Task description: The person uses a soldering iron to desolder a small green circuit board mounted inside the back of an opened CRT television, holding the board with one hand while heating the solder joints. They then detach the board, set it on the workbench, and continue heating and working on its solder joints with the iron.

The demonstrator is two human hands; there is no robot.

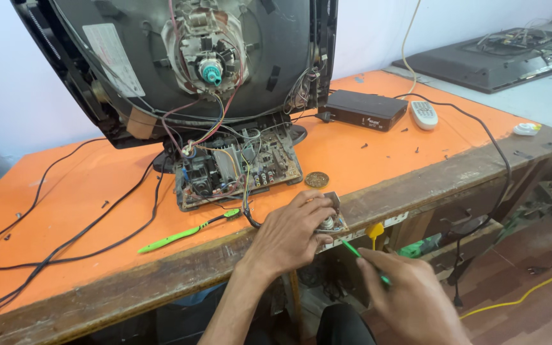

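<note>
1. Head view, the hands: the left hand (292, 233) is curling its fingers around a small circuit board (332, 220) at the front edge of the orange table (84, 191), pinning it by the sides. The right hand (410, 300) is closing around a thin green-handled tool (360, 254), gripping it like a pen with the tip pointing up at the board's underside.

2. Head view, how the board will likely handle: it is looking light, stiff and fragile, with small parts standing on it and wires (248, 214) trailing back to the larger chassis board (237, 169). Gripping the bare edges seems safest, since pulling could strain those leads.

3. Head view, position: the small board is sitting inside the left hand, just above and left of the right hand, with the tool bridging the gap between them.

4. Head view, surroundings: an opened tube television (186, 64) is standing behind, a green toothbrush (186, 232) is lying near the left hand, and a black set-top box (365, 110) and a remote (423, 114) are resting well apart.
</note>
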